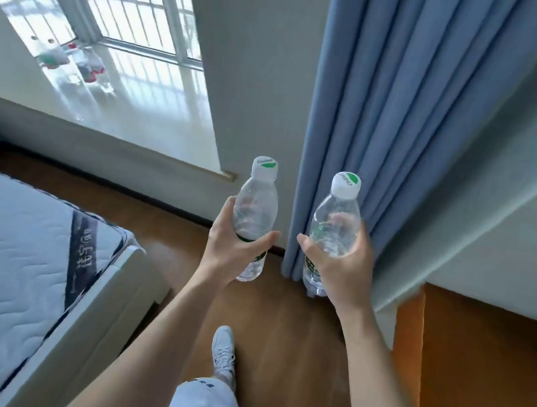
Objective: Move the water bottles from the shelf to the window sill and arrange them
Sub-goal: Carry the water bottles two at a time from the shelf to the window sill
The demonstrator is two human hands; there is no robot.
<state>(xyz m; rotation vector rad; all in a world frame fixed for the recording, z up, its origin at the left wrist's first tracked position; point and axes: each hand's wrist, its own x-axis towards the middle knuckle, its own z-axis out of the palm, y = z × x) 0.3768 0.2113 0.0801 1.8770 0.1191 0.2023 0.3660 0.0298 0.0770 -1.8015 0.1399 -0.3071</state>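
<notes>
Left grip (pixel 230 253) clamps round one water bottle (pixel 255 208), right grip (pixel 341 265) round a second bottle (pixel 334 226), both caps-up near the curtain (pixel 395 100).

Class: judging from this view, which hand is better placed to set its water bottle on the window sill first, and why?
Left, probably: the left hand holds its water bottle on the side nearer the window sill.

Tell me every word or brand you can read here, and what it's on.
"Cestbon": white cap of the left bottle, held by the left hand.
Same word, sideways: cap of the right bottle, in the right hand.
Mattress band: characters, illegible.
Green bottle labels, sill bottles: too blurred.
</notes>
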